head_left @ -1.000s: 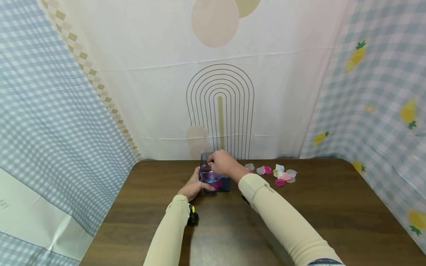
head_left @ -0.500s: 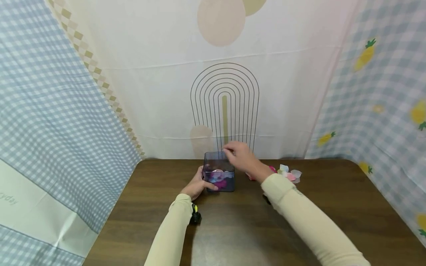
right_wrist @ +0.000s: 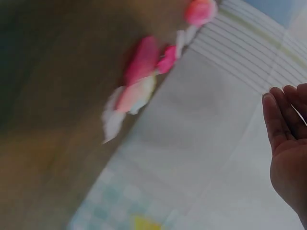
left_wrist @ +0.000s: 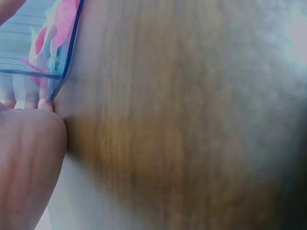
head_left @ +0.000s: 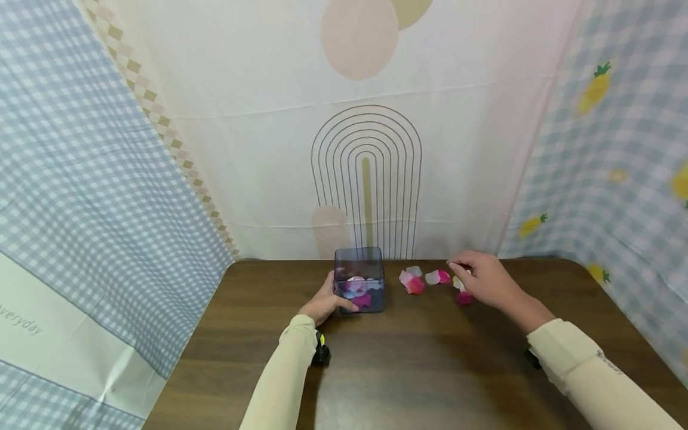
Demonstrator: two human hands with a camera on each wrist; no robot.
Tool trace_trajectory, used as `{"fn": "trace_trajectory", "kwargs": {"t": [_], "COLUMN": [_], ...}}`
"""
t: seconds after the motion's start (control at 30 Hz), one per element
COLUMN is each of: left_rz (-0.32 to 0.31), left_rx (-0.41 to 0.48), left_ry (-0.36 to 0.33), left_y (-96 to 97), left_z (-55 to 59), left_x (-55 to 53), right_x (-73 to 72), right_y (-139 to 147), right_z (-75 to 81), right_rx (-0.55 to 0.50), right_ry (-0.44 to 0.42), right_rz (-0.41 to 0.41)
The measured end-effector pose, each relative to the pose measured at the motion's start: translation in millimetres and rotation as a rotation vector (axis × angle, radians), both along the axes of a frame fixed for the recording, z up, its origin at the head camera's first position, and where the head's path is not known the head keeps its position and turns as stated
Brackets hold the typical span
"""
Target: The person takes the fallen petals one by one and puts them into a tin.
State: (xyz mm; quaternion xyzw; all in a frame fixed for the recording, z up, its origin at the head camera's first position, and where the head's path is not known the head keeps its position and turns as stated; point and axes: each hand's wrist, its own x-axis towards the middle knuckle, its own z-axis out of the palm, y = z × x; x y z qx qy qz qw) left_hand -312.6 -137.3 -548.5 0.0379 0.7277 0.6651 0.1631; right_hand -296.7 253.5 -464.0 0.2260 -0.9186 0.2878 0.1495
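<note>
My left hand (head_left: 323, 303) grips a clear bluish plastic box (head_left: 378, 300) at its left side, with the thumb across the front wall. Pink, white and blue artificial petals (left_wrist: 64, 21) lie inside the box. My right hand (head_left: 484, 279) hovers over the rightmost group of loose petals (head_left: 464, 298), partly hiding it in the head view. The right wrist view shows its fingers (right_wrist: 273, 117) fairly straight, with nothing seen between them. Those petals (right_wrist: 143, 60), pink and white, lie apart from the hand.
Two more small groups of petals lie between box and right hand: a pink-red group (head_left: 414, 283) and a white-and-magenta group (head_left: 438, 277). The brown wooden table (head_left: 408, 370) ends at a hanging white cloth (head_left: 462, 179). Checked cloths hang on both sides.
My right hand has lifted out of the box and swung right to the far petals, uncovering the nearer groups. My left hand has kept its grip on the box.
</note>
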Motion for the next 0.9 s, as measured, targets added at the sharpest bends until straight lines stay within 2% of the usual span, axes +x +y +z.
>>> {"fn": "trace_trajectory", "kwargs": {"t": [0.13, 0.23, 0.43, 0.57, 0.7, 0.9], "left_rz": [-0.01, -0.011, -0.012, -0.017, -0.016, -0.004], "left_rx": [0.018, 0.021, 0.005, -0.003, 0.011, 0.028], "left_ry": [0.001, -0.016, -0.034, -0.023, -0.025, -0.021], "left_y": [-0.4, -1.2, -0.8, 0.4, 0.1, 0.1], "left_z": [-0.3, -1.1, -0.5, 1.1, -0.5, -1.8], "left_x": [-2.8, -3.0, -2.9, -3.1, -4.1, -2.5], "right_x": [3.0, 4.9, 10.6, 11.4, 7.3, 0.2], "right_y": [11.2, 19.5, 31.7, 36.0, 35.5, 30.9], "right_z": [-8.4, -19.0, -43.2, -57.5, -70.1, -79.7], "right_rx": [0.044, 0.127, 0.428, 0.585, 0.65, 0.626], "right_ry": [-0.027, -0.055, -0.019, 0.046, 0.101, 0.179], "right_rz": [0.005, 0.036, 0.161, 0.195, 0.199, 0.181]}}
